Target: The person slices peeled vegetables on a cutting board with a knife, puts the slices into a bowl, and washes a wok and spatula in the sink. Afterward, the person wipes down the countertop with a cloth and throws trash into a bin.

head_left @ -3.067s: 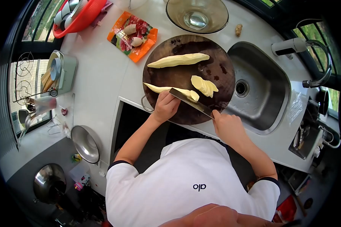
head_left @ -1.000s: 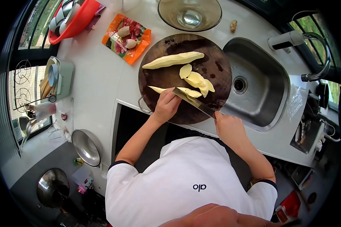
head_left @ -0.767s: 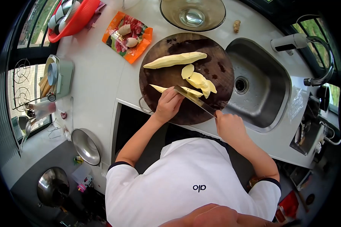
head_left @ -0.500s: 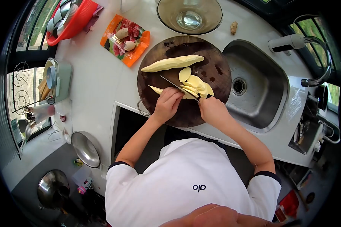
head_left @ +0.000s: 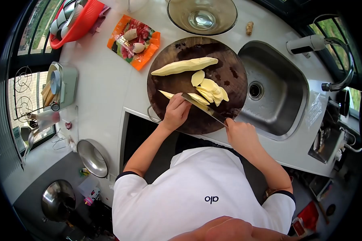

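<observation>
A white countertop [head_left: 102,88] spans the view, with a rectangular stainless steel sink [head_left: 285,90] set into it on the right. Just beside the sink lies a round, dark brown wooden board [head_left: 197,125], wet in patches. Beyond the board stands a clear, brownish glass bowl [head_left: 181,25], and at the far left a red plastic basket [head_left: 83,22] holds dishes. An orange printed packet [head_left: 141,61] lies between basket and board, with two pale, rounded pieces [head_left: 130,34] on it. A long, peeled, pale yellow root [head_left: 185,66] rests across the far part of the board. Nearer the body, a straight metal knife [head_left: 206,110] slants over the board, the fingers of the right hand [head_left: 242,133] closed around its handle end. The left hand [head_left: 176,113] has its fingers bent and bunched narrowly together on a slender, pointed yellow piece [head_left: 164,94], right beside the far end of the blade. Flat, pale yellow slices [head_left: 211,90] overlap in a pile between root and knife. Smallest is a knobbly tan ginger piece [head_left: 249,28], on the countertop near the sink's far end
</observation>
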### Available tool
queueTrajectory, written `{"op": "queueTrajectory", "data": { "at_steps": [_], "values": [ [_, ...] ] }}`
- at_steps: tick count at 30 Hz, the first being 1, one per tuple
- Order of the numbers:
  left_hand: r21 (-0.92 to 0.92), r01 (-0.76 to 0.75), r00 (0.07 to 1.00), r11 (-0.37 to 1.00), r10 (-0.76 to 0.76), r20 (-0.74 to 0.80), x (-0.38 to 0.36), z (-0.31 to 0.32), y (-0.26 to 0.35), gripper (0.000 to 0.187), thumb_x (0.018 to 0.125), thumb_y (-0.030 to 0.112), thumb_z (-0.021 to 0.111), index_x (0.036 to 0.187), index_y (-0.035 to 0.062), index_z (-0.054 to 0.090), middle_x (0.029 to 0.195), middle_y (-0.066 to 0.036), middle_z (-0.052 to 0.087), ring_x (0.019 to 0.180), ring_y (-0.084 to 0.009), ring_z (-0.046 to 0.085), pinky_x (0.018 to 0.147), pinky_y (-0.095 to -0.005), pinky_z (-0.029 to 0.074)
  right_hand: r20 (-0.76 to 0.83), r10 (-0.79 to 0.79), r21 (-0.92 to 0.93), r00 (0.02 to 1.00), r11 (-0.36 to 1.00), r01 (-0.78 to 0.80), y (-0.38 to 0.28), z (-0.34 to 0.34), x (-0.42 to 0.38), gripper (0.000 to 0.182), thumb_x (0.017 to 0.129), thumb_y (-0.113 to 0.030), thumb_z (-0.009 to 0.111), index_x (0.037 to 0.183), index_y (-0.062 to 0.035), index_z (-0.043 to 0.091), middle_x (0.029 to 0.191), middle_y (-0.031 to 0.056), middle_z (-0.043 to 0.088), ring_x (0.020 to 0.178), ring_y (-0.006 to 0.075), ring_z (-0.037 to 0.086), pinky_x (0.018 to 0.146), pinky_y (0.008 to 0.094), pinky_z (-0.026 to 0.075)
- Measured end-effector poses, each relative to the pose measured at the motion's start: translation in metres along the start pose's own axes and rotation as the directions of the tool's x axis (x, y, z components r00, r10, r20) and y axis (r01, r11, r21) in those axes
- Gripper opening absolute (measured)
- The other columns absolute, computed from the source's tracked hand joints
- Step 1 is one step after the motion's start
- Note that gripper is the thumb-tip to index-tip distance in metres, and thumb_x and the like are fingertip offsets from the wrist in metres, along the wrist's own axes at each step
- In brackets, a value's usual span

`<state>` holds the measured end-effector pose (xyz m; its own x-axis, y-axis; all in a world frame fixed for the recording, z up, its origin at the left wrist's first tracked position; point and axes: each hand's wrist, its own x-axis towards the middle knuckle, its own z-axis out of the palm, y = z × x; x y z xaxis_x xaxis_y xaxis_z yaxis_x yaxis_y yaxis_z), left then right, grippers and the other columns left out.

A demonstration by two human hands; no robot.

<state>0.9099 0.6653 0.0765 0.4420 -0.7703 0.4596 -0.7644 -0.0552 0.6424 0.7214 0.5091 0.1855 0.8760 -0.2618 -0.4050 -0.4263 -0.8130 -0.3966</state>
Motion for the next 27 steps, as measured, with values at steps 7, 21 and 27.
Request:
{"op": "queueTrajectory", "data": {
  "at_steps": [7,21,27],
  "values": [
    [-0.041,0.005,1.000,0.999,-0.006,-0.014,0.011,0.000,0.001,0.020,0.071,-0.008,0.069,0.089,0.0001,0.065,0.097,-0.012,0.063,0.094,-0.0319,0.060,0.082,-0.0381,0.050,0.111,0.044,0.048,0.993,0.998,-0.050,-0.013,-0.020,0.017,0.008,0.080,-0.003,0.052,0.084,0.0035,0.056,0.068,0.0213,0.064,0.063,0.0366,0.067,0.056,0.0462,0.053],
    [0.014,-0.009,1.000,1.000,0.009,-0.017,-0.001,-0.004,-0.006,0.024,0.071,-0.007,0.070,0.093,0.0022,0.069,0.097,-0.011,0.063,0.096,-0.0299,0.061,0.082,-0.0374,0.050,-0.101,0.004,0.159,0.995,0.987,0.012,-0.002,0.023,0.039,0.010,0.087,-0.013,0.058,0.087,-0.0027,0.058,0.065,0.0168,0.063,0.062,0.0367,0.064,0.057,0.0463,0.051],
    [0.035,0.009,1.000,0.999,-0.009,0.009,-0.003,-0.006,-0.007,0.024,0.071,-0.009,0.068,0.094,-0.0021,0.066,0.099,-0.012,0.063,0.095,-0.0321,0.060,0.083,-0.0384,0.050,0.032,0.003,-0.025,0.999,1.000,-0.003,-0.009,-0.005,0.006,0.009,0.076,-0.003,0.058,0.082,0.0020,0.055,0.062,0.0188,0.062,0.057,0.0353,0.065,0.053,0.0427,0.052]
  ]
}}
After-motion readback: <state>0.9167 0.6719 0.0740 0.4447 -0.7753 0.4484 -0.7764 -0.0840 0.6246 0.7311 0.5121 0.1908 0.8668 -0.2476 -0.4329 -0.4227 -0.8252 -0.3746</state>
